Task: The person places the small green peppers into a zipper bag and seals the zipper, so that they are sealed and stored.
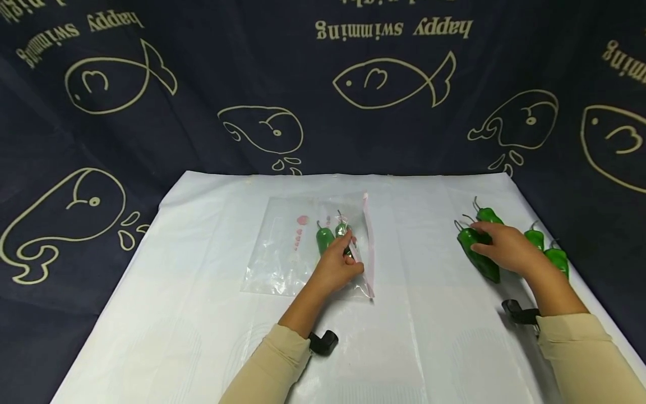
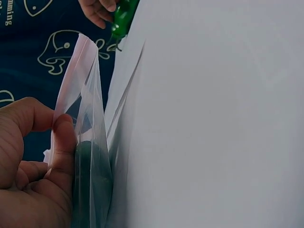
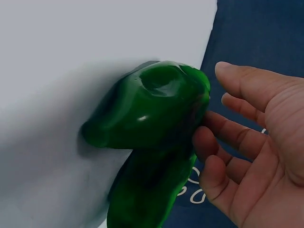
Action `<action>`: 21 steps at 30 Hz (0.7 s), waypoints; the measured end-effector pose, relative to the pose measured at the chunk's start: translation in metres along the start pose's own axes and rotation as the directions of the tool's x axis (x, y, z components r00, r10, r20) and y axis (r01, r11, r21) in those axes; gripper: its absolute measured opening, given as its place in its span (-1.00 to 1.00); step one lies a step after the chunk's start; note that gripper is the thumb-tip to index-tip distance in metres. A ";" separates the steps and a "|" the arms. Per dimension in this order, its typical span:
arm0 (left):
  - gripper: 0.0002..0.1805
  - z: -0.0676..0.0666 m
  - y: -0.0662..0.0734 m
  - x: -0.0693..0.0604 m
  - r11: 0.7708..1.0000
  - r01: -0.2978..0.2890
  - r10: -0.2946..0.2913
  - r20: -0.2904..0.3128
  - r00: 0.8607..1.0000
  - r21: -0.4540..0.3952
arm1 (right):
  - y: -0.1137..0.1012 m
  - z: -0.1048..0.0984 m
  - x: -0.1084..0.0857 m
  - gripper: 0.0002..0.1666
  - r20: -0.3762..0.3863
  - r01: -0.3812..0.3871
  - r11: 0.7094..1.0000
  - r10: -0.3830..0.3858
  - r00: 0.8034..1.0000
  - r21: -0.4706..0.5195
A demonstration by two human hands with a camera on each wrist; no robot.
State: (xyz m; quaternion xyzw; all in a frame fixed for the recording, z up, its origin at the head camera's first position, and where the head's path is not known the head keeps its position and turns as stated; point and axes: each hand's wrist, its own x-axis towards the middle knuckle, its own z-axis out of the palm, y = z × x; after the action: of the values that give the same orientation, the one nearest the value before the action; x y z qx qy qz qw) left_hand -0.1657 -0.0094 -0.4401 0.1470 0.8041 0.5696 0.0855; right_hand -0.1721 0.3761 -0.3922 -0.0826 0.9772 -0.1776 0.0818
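A clear zip bag point(image 1: 275, 241) with a pink-edged mouth lies flat, its opening toward the right. Inside it are two green peppers point(image 1: 324, 240). My left hand point(image 1: 334, 270) pinches the bag's pink edge point(image 2: 71, 78) between thumb and fingers, lifting it a little. Over at the right, my right hand point(image 1: 507, 247) reaches over a green pepper point(image 1: 476, 259). In the right wrist view the fingers are spread and loosely bent beside that pepper point(image 3: 147, 109), and the thumb stands apart from it. Another pepper point(image 3: 147, 190) lies right against it.
More green peppers lie around the right hand: one behind it point(image 1: 488, 214) and two beyond the wrist point(image 1: 535, 238), near the table's right edge. A white cloth covers the table point(image 1: 151, 292). A dark curtain point(image 1: 323, 140) with fish and whale drawings hangs behind.
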 end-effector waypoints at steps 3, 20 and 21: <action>-0.05 0.001 0.000 0.001 1.000 0.005 -0.005 0.006 1.000 0.006 | 0.002 0.000 0.000 -0.32 -0.008 0.013 1.000 -0.013 1.000 -0.013; -0.05 0.001 -0.001 0.002 1.000 0.002 -0.002 -0.007 1.000 0.024 | -0.004 0.011 0.006 -0.41 -0.032 0.031 0.999 -0.032 0.999 -0.021; -0.05 0.001 -0.001 0.002 1.000 0.003 -0.003 -0.007 1.000 0.023 | -0.005 0.011 0.007 -0.41 -0.025 0.026 0.999 -0.026 0.999 -0.022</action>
State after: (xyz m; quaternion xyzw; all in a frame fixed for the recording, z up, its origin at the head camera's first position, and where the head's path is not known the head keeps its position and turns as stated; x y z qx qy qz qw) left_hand -0.1672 -0.0083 -0.4409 0.1446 0.8110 0.5609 0.0818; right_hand -0.1761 0.3666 -0.4012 -0.0939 0.9789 -0.1691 0.0663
